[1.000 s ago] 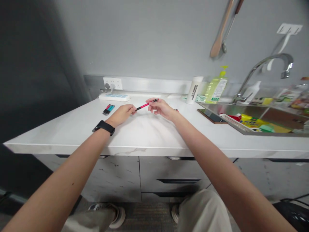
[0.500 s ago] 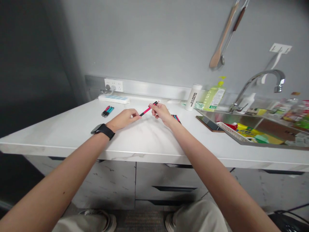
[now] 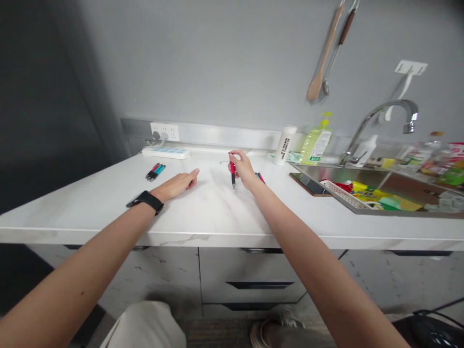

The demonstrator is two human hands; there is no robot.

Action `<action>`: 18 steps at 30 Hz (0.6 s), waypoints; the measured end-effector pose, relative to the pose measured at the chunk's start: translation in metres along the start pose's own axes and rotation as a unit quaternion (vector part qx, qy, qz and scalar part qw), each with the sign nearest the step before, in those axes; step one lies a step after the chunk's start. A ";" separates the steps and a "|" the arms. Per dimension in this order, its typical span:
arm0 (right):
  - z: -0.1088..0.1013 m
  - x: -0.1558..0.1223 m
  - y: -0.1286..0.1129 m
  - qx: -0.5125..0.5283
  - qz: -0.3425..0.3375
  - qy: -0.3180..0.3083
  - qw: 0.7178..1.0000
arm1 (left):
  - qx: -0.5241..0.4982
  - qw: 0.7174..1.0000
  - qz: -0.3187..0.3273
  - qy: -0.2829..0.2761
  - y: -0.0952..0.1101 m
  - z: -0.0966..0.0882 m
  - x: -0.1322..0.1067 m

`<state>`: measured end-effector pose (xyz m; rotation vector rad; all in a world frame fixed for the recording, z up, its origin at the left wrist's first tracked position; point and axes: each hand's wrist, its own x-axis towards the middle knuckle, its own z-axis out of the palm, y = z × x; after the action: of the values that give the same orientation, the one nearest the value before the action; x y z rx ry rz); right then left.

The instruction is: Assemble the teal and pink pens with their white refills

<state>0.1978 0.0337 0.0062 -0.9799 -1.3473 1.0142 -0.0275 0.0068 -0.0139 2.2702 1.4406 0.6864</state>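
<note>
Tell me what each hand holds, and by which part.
Right hand pinches the red pen by its upper end, tip pointing down. Left hand holds nothing; it rests on the counter.

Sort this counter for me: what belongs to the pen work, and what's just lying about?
In hand: red pen, in right hand; left hand, open; left pens; right pens.
Lying about: power strip, soap, white bottle, phone, spoon.
</note>
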 end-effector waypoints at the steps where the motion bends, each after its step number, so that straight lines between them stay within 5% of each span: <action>1: 0.000 0.000 0.000 -0.004 0.002 0.002 1.000 | -0.002 1.000 0.001 -0.001 0.001 0.000 0.001; 12: 0.008 -0.005 0.006 -0.079 0.030 -0.096 0.992 | 0.005 1.000 0.000 -0.007 0.004 -0.002 0.009; 18: 0.007 -0.004 0.009 -0.149 0.074 -0.095 0.981 | 0.013 1.000 0.005 -0.004 0.004 -0.004 0.009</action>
<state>0.1906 0.0318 -0.0034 -1.2460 -1.6376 1.0576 -0.0230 0.0136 -0.0065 2.2981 1.4429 0.6644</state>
